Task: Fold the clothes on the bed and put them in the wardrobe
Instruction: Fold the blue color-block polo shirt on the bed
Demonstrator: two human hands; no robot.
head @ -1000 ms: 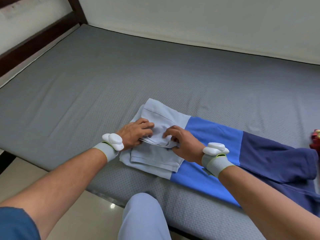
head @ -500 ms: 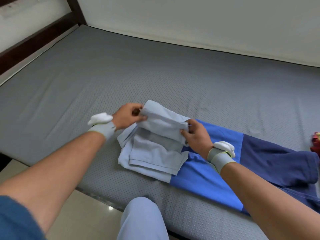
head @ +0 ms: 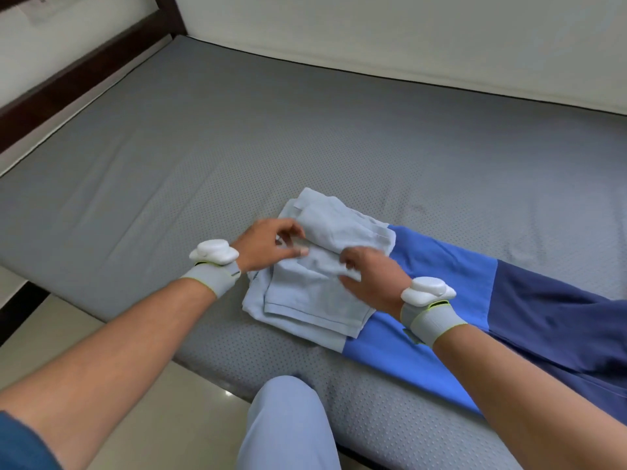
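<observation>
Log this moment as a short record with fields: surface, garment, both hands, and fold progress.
surface: grey dotted mattress on a dark wooden bed frame
garment: colour-block shirt, its pale blue fabric end bunched in layers, its bright blue middle band and navy end lying flat to the right
left hand: fingers curled at the left edge of the pale fold, grip unclear through blur
right hand: spread on the pale layers
fold progress: partly folded, blue and navy sections not yet folded
wardrobe: not in view
</observation>
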